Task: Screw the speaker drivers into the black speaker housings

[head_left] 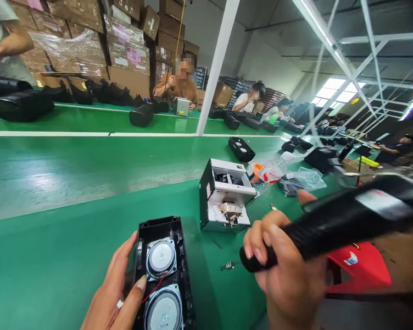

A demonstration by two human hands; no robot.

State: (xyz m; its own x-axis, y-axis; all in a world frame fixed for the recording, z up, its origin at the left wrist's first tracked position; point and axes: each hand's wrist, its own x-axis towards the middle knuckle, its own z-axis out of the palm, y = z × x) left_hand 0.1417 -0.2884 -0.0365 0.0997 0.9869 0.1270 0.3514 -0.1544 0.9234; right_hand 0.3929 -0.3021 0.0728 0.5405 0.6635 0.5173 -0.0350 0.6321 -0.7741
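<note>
My left hand (119, 288) grips the left side of a black speaker housing (187, 293), thumb over the rim and fingers along the outer wall. Two round silver-backed speaker drivers (161, 256) sit inside, and a thin red wire (157, 288) crosses between them. My right hand (282, 261) is wrapped round a black electric screwdriver (323, 224), blurred toward its far end. Its metal bit (230, 265) points left, above the green bench and apart from the housing. Behind the bit stands a white and black screw feeder (227, 197).
Plastic bags (304, 178) and an orange-handled tool (256, 170) lie beside the feeder. Another open speaker housing (241, 149) rests farther back. A red bin (361, 270) is at the right. A white post (216, 68) rises from the bench divider; people work across it.
</note>
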